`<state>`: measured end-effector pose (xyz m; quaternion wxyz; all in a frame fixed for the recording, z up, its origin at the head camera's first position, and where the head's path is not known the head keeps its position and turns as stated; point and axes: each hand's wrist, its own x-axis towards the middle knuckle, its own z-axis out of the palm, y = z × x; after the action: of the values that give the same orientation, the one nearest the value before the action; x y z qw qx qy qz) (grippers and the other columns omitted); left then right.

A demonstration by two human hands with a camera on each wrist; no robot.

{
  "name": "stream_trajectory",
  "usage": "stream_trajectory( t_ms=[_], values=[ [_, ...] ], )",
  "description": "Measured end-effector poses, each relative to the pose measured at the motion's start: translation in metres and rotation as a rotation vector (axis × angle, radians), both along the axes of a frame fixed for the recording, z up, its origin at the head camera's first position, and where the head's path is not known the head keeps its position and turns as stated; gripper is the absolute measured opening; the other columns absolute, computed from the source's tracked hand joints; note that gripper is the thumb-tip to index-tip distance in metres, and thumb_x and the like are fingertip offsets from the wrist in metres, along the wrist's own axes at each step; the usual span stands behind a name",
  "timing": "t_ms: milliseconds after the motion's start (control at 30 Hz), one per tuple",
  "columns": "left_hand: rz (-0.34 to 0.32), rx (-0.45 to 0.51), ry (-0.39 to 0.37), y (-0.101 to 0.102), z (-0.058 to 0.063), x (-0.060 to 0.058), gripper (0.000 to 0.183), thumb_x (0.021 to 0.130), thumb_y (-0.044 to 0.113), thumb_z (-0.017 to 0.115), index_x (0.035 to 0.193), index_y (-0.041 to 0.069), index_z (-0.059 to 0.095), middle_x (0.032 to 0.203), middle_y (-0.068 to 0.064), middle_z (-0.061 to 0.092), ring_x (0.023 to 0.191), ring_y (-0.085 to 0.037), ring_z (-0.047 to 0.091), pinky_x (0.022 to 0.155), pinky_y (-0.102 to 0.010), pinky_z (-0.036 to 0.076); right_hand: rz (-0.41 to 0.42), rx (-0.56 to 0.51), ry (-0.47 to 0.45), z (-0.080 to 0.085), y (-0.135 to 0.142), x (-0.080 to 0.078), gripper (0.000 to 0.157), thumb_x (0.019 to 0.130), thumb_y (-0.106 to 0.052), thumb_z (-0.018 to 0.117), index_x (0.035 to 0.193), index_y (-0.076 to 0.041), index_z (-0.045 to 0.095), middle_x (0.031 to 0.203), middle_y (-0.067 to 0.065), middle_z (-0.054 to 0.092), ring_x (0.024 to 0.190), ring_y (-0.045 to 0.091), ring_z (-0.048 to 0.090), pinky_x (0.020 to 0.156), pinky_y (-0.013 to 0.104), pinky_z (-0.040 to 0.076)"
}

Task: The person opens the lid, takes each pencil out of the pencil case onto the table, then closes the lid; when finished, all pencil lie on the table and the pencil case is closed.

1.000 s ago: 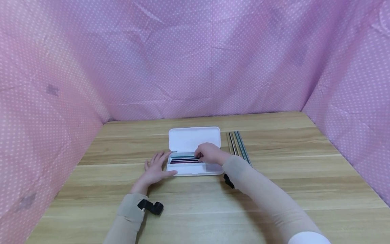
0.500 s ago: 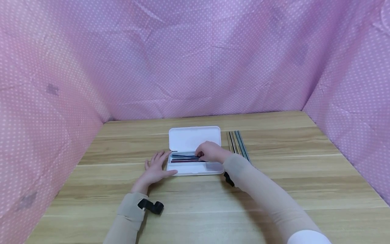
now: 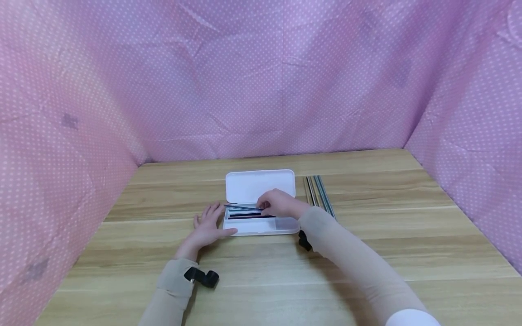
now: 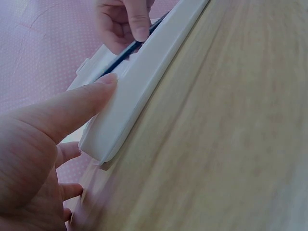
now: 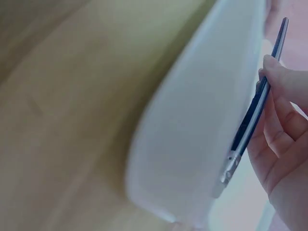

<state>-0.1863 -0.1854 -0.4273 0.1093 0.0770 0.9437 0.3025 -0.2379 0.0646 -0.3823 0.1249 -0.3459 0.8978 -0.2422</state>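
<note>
An open white pencil case lies on the wooden table, its lid folded back. Several dark pencils lie in its tray. My right hand pinches one dark blue pencil and holds it tilted just above the tray; the right wrist view shows this pencil between thumb and fingers, beside the case wall. My left hand rests flat on the table, its thumb against the case's left end.
Several more pencils lie side by side on the table right of the case. Pink dotted cloth walls in the table at the back and both sides. Bare wood stretches in front of the case.
The right hand has lifted one dark blue pencil out of the tray, its left end rising. The left hand and the case have stayed put.
</note>
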Motion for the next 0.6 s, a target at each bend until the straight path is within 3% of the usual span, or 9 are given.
stream_trajectory(
  t_ms=[333, 600],
  values=[
    [-0.008, 0.008, 0.001, 0.001, 0.000, 0.000, 0.089, 0.077, 0.051, 0.072, 0.149, 0.022, 0.028, 0.157, -0.018, 0.012, 0.142, -0.043, -0.001, 0.104, -0.069, -0.011, -0.014, -0.184, -0.047, 0.014, 0.001, 0.010, 0.016, 0.088, -0.010, 0.067, 0.103, -0.008, 0.070, 0.091, 0.001, 0.069, 0.083, 0.009, 0.059, 0.079, 0.027, 0.048],
    [-0.004, 0.016, 0.008, 0.001, 0.001, 0.000, 0.088, 0.077, 0.050, 0.073, 0.148, 0.022, 0.030, 0.156, -0.020, 0.014, 0.142, -0.044, 0.001, 0.104, -0.070, -0.010, -0.074, -0.339, -0.156, 0.009, 0.017, 0.021, 0.018, 0.089, -0.009, 0.065, 0.106, -0.005, 0.068, 0.095, 0.003, 0.067, 0.086, 0.012, 0.057, 0.077, 0.025, 0.048]
  ],
)
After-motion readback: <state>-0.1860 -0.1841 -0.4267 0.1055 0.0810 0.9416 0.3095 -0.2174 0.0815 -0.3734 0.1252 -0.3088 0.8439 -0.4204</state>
